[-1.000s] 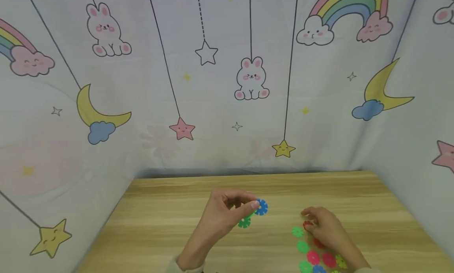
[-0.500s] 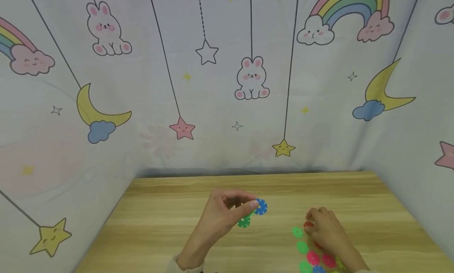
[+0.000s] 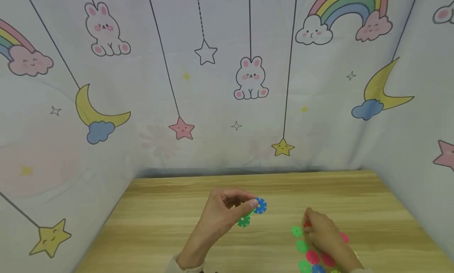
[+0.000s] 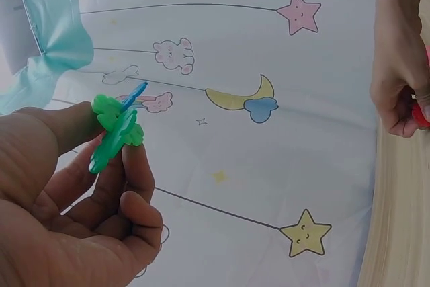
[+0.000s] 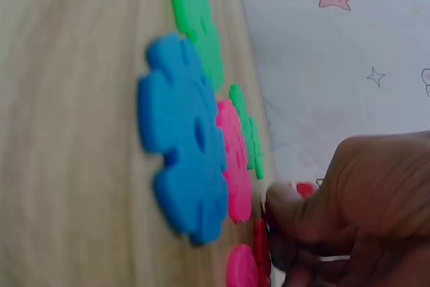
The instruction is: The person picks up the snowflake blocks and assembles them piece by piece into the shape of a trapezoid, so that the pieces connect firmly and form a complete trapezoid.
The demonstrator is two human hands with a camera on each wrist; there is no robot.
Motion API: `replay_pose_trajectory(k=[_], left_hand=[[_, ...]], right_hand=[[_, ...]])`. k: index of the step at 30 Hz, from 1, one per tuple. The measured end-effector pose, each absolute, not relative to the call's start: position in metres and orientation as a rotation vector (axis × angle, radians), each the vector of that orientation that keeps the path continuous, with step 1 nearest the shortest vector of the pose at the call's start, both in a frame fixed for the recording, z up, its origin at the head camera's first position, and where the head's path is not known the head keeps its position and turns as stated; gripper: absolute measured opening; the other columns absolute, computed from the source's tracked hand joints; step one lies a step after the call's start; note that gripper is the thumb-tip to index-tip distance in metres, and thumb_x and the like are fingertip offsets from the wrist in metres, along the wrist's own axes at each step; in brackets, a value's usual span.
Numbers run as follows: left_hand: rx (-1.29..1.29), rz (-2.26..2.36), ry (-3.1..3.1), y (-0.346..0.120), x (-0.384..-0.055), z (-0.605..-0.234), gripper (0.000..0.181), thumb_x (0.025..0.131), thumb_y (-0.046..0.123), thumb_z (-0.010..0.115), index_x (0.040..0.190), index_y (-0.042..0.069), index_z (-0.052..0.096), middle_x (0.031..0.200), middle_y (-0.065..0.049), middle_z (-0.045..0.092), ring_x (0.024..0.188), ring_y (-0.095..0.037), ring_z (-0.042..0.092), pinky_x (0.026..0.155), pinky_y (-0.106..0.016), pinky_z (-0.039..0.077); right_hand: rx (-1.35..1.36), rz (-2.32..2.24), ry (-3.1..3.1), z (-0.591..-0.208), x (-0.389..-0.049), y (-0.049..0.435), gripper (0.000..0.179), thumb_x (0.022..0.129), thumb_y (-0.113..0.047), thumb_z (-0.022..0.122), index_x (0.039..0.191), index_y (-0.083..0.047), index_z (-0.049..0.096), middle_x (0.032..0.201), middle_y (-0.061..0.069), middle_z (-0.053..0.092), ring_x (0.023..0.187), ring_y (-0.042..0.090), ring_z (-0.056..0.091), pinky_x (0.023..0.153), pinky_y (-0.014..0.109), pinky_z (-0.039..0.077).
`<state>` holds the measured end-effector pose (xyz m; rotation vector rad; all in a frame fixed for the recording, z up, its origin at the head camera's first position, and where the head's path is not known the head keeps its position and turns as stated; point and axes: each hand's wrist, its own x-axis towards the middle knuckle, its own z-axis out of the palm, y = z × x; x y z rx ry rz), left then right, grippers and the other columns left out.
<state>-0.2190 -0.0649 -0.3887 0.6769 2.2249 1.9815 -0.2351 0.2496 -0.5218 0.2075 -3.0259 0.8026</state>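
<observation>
My left hand [image 3: 221,214] pinches a small cluster of joined notched plastic discs between thumb and fingers, raised off the table. A blue disc [image 3: 261,205] and a darker green disc [image 3: 243,220] stick out of it, with a light green disc [image 4: 136,134] between them in the left wrist view. Low at the right, my right hand [image 3: 326,230] pinches a red disc [image 3: 307,224], mostly covered by its fingers. Beside that hand on the table lie light green discs [image 3: 296,231], a pink disc [image 3: 312,257] and another blue disc [image 5: 181,139].
The wood-grain table [image 3: 159,225] carries more loose discs, some partly under the right forearm, including a pink one [image 3: 345,237] and a yellow one [image 3: 335,271]. A white printed curtain [image 3: 213,147] closes off the table's back and sides.
My right hand has turned and drawn its fingers together around the red disc, which shows less now. A pink disc has come into sight right of that hand. The left hand stays nearly still.
</observation>
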Motion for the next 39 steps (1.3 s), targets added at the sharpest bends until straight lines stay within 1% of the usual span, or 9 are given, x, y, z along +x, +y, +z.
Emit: replay_pose_trajectory(k=[3,7,10,17,21,27,31,35,39], left_hand=[[0.663,1.986,2.227,-0.066,-0.219,-0.39,0.014,0.098,0.019,0.08,0.107,0.009,0.083,0.098,-0.017,0.081,0.07,-0.006,0.059,0.063,-0.017,0.047],[0.655,1.994,2.213,-0.067,-0.218,-0.389,0.015,0.098,0.019,0.079,0.108,0.008,0.082,0.1,-0.017,0.081,0.073,-0.006,0.066,0.067,-0.019,0.055],[0.672,1.995,2.205,-0.067,-0.219,-0.389,0.016,0.099,0.019,0.078,0.109,0.007,0.082,0.102,-0.018,0.08,0.074,-0.008,0.069,0.068,-0.022,0.058],[0.636,1.967,2.255,-0.068,-0.22,-0.388,0.015,0.101,0.021,0.077,0.11,0.01,0.081,0.105,-0.014,0.08,0.083,-0.012,0.071,0.077,-0.024,0.061],[0.664,1.984,2.248,-0.068,-0.22,-0.388,0.016,0.101,0.02,0.077,0.11,0.008,0.081,0.106,-0.017,0.08,0.085,-0.014,0.073,0.08,-0.025,0.062],[0.683,2.018,2.224,-0.068,-0.219,-0.388,0.015,0.101,0.019,0.077,0.11,0.008,0.082,0.106,-0.018,0.08,0.084,-0.01,0.072,0.08,-0.025,0.062],[0.69,2.019,2.206,-0.068,-0.219,-0.388,0.015,0.1,0.018,0.077,0.11,0.007,0.081,0.106,-0.02,0.081,0.082,-0.01,0.073,0.078,-0.024,0.061],[0.682,1.999,2.202,-0.067,-0.219,-0.389,0.017,0.1,0.019,0.078,0.109,0.006,0.082,0.105,-0.021,0.081,0.083,-0.013,0.075,0.078,-0.024,0.062],[0.69,1.984,2.199,-0.066,-0.219,-0.388,0.018,0.101,0.02,0.077,0.109,0.005,0.082,0.104,-0.022,0.081,0.083,-0.014,0.076,0.079,-0.024,0.062]], right_hand=[[0.236,0.964,-2.943,-0.52,-0.234,0.246,0.026,0.086,0.001,0.083,0.096,-0.012,0.063,0.08,-0.003,0.068,0.069,0.011,0.058,0.058,0.021,0.045],[0.313,1.09,-2.728,-0.507,-0.233,0.238,0.022,0.085,-0.005,0.087,0.098,-0.013,0.071,0.08,-0.004,0.078,0.068,0.007,0.071,0.063,0.02,0.055],[0.361,1.154,-2.556,-0.493,-0.23,0.23,0.02,0.085,-0.005,0.088,0.098,-0.014,0.076,0.079,-0.006,0.08,0.067,0.006,0.074,0.061,0.021,0.057],[0.357,1.244,-2.357,-0.464,-0.221,0.211,0.019,0.086,-0.006,0.088,0.101,-0.017,0.083,0.084,-0.003,0.083,0.068,-0.003,0.07,0.06,0.018,0.057],[0.335,1.37,-2.299,-0.45,-0.214,0.202,0.018,0.089,-0.001,0.083,0.104,-0.012,0.084,0.083,0.002,0.083,0.068,-0.001,0.071,0.061,0.019,0.059],[0.332,1.514,-2.224,-0.433,-0.204,0.192,0.015,0.093,0.004,0.078,0.104,-0.005,0.082,0.086,0.006,0.083,0.073,0.005,0.077,0.066,0.025,0.063],[0.353,1.552,-2.201,-0.424,-0.199,0.187,0.013,0.094,0.003,0.077,0.101,-0.007,0.081,0.087,0.004,0.083,0.075,0.008,0.078,0.067,0.028,0.064],[0.408,1.545,-2.152,-0.418,-0.194,0.183,0.016,0.094,0.005,0.076,0.101,-0.009,0.08,0.086,0.002,0.082,0.075,0.009,0.077,0.065,0.027,0.063],[0.496,1.54,-2.074,-0.414,-0.19,0.18,0.019,0.092,0.01,0.076,0.1,-0.007,0.079,0.086,0.001,0.081,0.075,0.009,0.077,0.064,0.026,0.062]])
